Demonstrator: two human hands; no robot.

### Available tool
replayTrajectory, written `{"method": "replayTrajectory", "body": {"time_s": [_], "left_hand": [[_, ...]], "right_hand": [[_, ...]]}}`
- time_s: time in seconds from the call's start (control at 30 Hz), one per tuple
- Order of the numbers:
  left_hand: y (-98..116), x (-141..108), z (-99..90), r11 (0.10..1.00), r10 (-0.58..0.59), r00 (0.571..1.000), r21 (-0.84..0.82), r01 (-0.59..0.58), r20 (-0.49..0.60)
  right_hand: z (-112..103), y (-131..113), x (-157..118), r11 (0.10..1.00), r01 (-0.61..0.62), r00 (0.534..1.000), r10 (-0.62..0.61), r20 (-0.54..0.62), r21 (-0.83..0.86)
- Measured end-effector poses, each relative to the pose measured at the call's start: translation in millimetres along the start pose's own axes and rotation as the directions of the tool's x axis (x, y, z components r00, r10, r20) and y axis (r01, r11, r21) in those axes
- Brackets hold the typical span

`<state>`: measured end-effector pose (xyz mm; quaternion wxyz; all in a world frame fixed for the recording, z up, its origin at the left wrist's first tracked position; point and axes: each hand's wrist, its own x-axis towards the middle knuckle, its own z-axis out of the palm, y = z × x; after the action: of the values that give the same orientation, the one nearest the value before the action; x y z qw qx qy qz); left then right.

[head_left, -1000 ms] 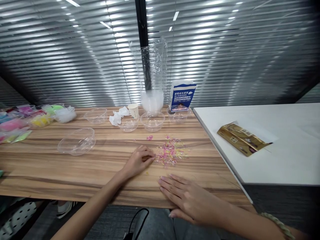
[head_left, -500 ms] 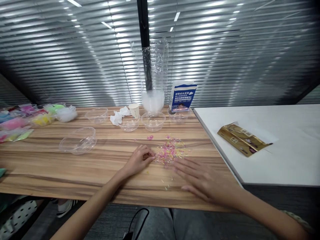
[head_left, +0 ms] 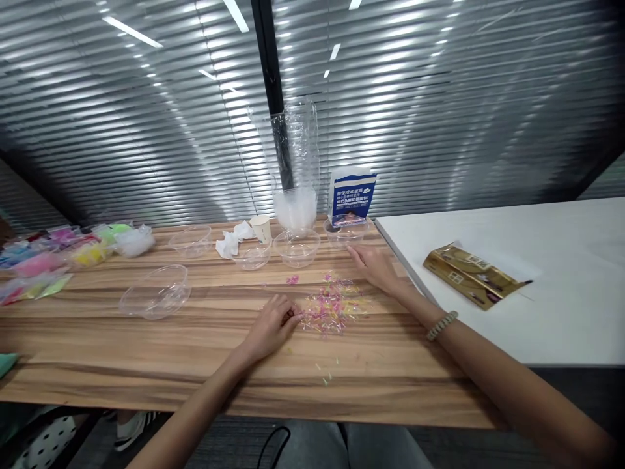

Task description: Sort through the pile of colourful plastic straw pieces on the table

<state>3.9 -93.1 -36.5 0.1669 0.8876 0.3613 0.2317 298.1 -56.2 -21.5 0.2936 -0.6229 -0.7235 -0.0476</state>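
A loose pile of small pink, yellow and clear tube-like pieces (head_left: 334,306) is spread on the wooden table. At its left edge rests my left hand (head_left: 271,327), fingers curled and thumb drawn in close; whatever they may hold is too small to see. My right hand (head_left: 375,266) is stretched beyond the pile, its fingers extended near the front of a clear plastic bowl (head_left: 336,241). I cannot tell whether they touch the bowl. No object shows in that hand. Two more clear bowls, a middle one (head_left: 297,251) and a smaller one (head_left: 252,257), stand to the left.
Behind the bowls are a white paper cup (head_left: 261,229), crumpled tissue (head_left: 228,245), a clear bag with white contents (head_left: 295,208) and a blue-and-white packet (head_left: 352,198). Bags of coloured material (head_left: 41,264) lie far left. A gold packet (head_left: 473,273) lies on the white table (head_left: 576,260).
My right hand has moved from the pile's near right side forward to the right-hand bowl. The left hand stays at the pile's left edge. The camera view has shifted slightly.
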Motion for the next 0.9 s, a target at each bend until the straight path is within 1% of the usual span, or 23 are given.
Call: {"method": "replayTrajectory", "body": {"time_s": [0.1,0.17,0.23,0.37,0.53,0.73,0.9], "left_hand": [[-1,0,1.6,1.000,-0.004,1.000,-0.001,0.004,0.009],[-1,1,0.9,1.000,0.003,1.000,-0.002,-0.003,0.016],[1,1,-1.3,1.000,0.013,1.000,-0.014,-0.013,0.025],[7,0,-7.5,0.999,0.013,0.999,-0.050,-0.010,0.045],[10,-2,-11.1,0.997,0.026,0.996,-0.076,-0.020,0.081],[9,-1,-9.7,0.995,0.006,0.996,-0.103,0.003,0.088],[10,0,-9.1,0.994,0.007,0.998,-0.108,0.000,0.061]], "right_hand": [[9,6,-1,0.993,-0.066,0.997,0.070,0.038,-0.094],[10,7,-4,0.988,-0.068,0.996,0.075,0.050,-0.140],[10,6,-6,0.986,-0.042,0.996,0.054,0.069,-0.163],[12,2,-8,0.985,-0.007,0.996,0.023,0.089,-0.173],[14,1,-11,0.985,-0.013,0.994,0.031,0.102,-0.172],[9,-3,-14,0.976,-0.041,0.988,0.071,0.135,-0.213],[5,-8,-15,0.976,-0.049,0.986,0.082,0.149,-0.210]]}}
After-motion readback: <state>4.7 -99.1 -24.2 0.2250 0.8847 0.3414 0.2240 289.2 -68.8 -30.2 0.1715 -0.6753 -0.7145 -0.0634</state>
